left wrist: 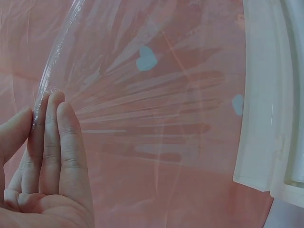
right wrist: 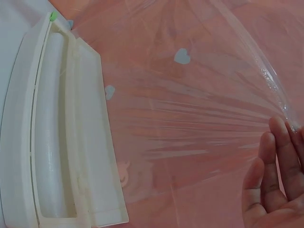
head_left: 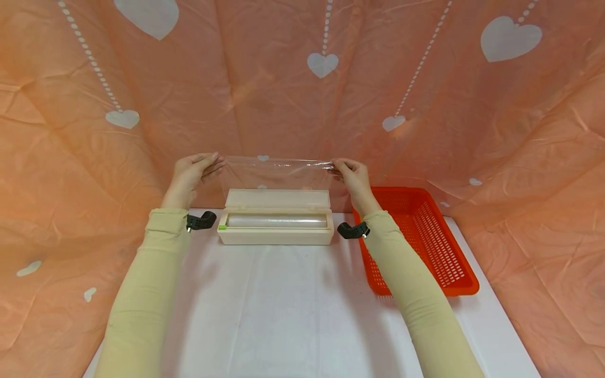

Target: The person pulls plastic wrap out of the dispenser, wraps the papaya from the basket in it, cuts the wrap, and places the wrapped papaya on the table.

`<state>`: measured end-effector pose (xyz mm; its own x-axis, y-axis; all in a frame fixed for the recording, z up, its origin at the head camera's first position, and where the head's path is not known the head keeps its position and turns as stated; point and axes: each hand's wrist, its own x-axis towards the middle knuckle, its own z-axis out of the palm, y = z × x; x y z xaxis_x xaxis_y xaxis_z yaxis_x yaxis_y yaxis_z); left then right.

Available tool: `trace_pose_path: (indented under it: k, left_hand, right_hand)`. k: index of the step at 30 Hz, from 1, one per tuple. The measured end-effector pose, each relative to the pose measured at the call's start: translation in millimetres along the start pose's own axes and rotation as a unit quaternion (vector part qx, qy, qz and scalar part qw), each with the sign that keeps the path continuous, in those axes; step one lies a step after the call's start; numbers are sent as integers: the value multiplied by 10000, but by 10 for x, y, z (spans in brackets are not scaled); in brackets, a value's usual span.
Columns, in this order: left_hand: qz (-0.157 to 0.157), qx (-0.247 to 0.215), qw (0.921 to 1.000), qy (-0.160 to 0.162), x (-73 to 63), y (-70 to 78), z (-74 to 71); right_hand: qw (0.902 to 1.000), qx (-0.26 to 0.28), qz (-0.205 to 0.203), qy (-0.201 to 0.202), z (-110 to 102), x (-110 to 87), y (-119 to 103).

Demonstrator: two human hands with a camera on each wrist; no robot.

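Observation:
A clear sheet of plastic wrap [head_left: 279, 173] is stretched taut between both hands, above and behind a cream dispenser box [head_left: 275, 237]. My left hand [head_left: 191, 176] pinches the left end of its gathered upper edge between thumb and fingers. At the right end, my right hand [head_left: 352, 181] pinches the same edge. Creases fan out from the pinching fingers [left wrist: 71, 142] in the left wrist view. The box lid [head_left: 277, 198] stands raised at the back, and inside lies the wrap roll [head_left: 276, 220]. A small green slider [right wrist: 53, 17] sits at one end of the box.
An orange-red plastic basket [head_left: 465, 286] stands on the right of the white table [head_left: 274, 315], partly behind the right forearm. A peach curtain with white hearts [head_left: 283, 105] hangs behind and along both sides. Black wrist cameras [head_left: 202, 220] are strapped to both wrists.

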<state>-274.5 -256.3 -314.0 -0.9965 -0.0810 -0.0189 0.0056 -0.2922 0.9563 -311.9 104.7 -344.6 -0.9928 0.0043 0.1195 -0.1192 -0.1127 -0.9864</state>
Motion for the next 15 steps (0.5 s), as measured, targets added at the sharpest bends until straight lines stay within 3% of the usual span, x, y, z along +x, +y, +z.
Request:
trace_pose_path:
  k: [15]
  left_hand:
    - [31, 4, 10000, -78, 22, 29, -18]
  right_hand:
    - [9999, 70, -60, -57, 3, 7, -6]
